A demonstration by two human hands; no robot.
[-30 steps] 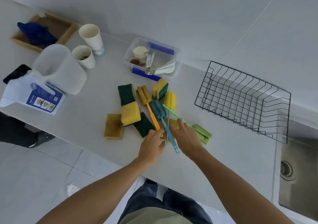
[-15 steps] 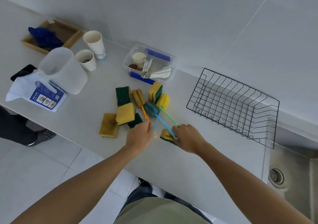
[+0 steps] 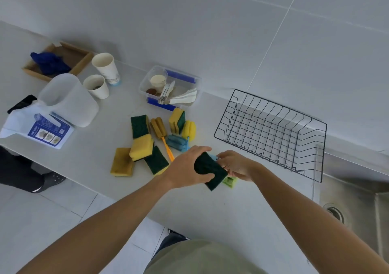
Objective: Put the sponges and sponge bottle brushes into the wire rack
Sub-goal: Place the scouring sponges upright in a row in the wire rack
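Observation:
My left hand (image 3: 185, 169) grips a dark green sponge (image 3: 210, 171) just above the counter's near middle. Close beside it, my right hand (image 3: 236, 164) has curled fingers pinching the end of a light blue brush handle (image 3: 213, 158). A green brush head (image 3: 230, 182) peeks out under that hand. The black wire rack (image 3: 231, 105) stands empty to the right. Left of my hands lie several yellow and green sponges (image 3: 142, 147), an orange bottle brush (image 3: 159, 127), a blue brush head (image 3: 176, 142) and a yellow one (image 3: 188, 128).
A clear tub of utensils (image 3: 189, 80) sits at the wall, with two paper cups (image 3: 105, 67), a translucent jug (image 3: 67, 101), a printed bag (image 3: 42, 130) and a wooden tray (image 3: 82, 52) further left. A steel sink (image 3: 353, 200) adjoins the rack. Another person's shoe (image 3: 50, 181) is on the floor.
My left hand let go of the brush handles and picked up the dark green sponge. My right hand stayed on the handles, and the view shifted slightly.

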